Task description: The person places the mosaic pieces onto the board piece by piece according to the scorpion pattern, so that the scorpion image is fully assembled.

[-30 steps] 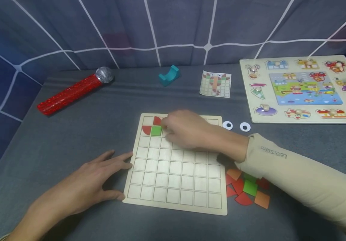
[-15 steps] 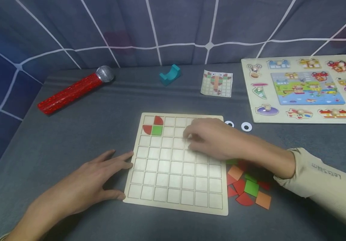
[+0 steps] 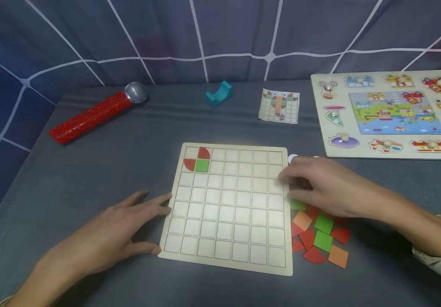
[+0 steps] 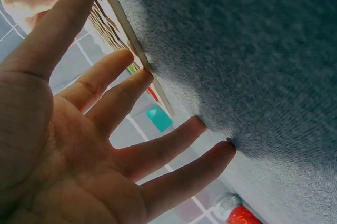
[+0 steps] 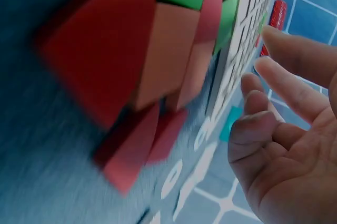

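A wooden grid board [image 3: 228,209] lies flat on the grey table. Near its far left corner sit two red quarter-circle pieces [image 3: 204,153] and a green square [image 3: 202,165]. My left hand [image 3: 117,230] has its fingers spread, with fingertips and thumb touching the board's left edge. Over the right edge hovers my right hand [image 3: 328,187], its fingers loosely bent and nothing between them in the right wrist view. Beneath and beside it is a pile of red, green and orange pieces [image 3: 323,241]. White eye discs [image 5: 172,178] lie beyond the pile, partly hidden by the hand in the head view.
A small printed pattern card [image 3: 279,105] lies behind the board. A teal curved block [image 3: 219,94] and a red microphone [image 3: 99,112] are at the back. To the far right rests a knobbed picture puzzle [image 3: 393,115]. A checked cloth [image 3: 236,38] hangs behind.
My right hand has moved right, from beside the green square to the board's right edge near the pile. The left hand stays at the left edge. The placed pieces have not moved.
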`<state>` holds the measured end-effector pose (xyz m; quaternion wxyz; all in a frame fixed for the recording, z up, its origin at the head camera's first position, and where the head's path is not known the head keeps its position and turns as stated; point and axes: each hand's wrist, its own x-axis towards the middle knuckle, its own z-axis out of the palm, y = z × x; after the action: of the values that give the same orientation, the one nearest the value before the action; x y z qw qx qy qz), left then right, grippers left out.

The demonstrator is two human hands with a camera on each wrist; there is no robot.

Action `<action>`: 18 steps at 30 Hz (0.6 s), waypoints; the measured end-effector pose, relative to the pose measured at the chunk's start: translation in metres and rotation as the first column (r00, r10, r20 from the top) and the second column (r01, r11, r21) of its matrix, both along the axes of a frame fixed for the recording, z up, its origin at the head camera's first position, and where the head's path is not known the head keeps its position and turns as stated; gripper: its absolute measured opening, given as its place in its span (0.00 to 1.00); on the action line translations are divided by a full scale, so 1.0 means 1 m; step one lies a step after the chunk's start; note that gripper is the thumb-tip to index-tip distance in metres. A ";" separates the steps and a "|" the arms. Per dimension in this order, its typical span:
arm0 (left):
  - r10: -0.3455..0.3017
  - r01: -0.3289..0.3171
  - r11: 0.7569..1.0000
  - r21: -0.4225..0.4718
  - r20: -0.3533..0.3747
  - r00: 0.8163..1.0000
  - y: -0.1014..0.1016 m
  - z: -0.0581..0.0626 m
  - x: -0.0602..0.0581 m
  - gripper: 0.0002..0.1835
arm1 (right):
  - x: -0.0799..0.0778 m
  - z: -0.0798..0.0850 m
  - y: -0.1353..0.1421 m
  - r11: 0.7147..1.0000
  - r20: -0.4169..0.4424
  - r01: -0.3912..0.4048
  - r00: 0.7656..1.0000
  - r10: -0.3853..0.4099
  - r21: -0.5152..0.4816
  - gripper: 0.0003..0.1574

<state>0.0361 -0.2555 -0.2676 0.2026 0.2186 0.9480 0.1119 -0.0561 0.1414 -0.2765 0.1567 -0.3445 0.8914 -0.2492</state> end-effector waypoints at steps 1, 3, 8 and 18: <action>0.006 -0.006 1.000 0.001 0.010 1.000 0.000 0.001 0.000 0.43 | 0.001 0.000 0.004 1.000 -0.002 0.003 1.000 -0.003 0.015 0.17; 0.012 -0.012 1.000 -0.005 0.026 1.000 0.001 0.002 0.000 0.43 | 0.002 0.001 0.013 0.999 0.000 0.014 1.000 -0.014 0.046 0.16; 0.015 -0.013 0.999 -0.039 0.050 0.999 0.002 0.001 0.002 0.46 | 0.005 -0.001 0.036 0.992 -0.015 0.043 0.999 -0.042 0.120 0.13; -0.023 0.021 0.999 -0.044 -0.043 0.999 0.004 -0.002 0.005 0.46 | 0.010 -0.011 0.052 0.985 -0.006 0.019 1.000 -0.018 0.174 0.20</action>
<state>0.0408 -0.2520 -0.2694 0.1878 0.2269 0.9519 0.0843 -0.0465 0.1929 -0.2879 0.1820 -0.3219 0.9133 -0.1710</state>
